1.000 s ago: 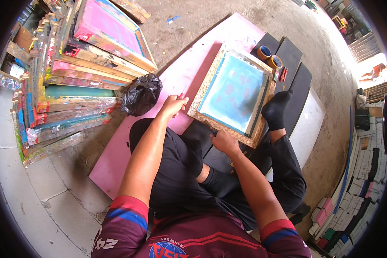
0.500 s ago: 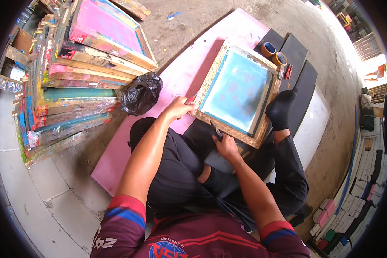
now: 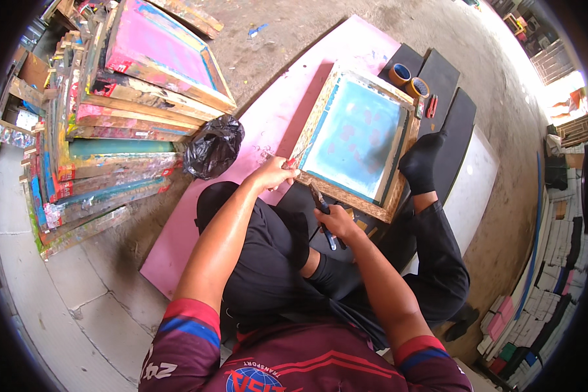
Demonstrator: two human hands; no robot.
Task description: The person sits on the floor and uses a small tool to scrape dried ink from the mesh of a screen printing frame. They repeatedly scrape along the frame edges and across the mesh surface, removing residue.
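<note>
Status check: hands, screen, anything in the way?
Left hand gripping red tool by near corner of screen. Right hand holding pliers. Foot beside screen's right edge; nothing visibly blocking hands.

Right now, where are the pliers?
Head view, just below centre: the pliers are in the right hand, jaws pointing up at the near edge of the frame; can't tell if they touch it.

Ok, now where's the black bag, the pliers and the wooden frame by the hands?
Black bag (image 3: 213, 147): head view, on its crumpled middle.
Pliers (image 3: 318, 198): head view, on the end poking out above the right hand (image 3: 338, 221).
Wooden frame (image 3: 350, 198): head view, on its near edge.
</note>
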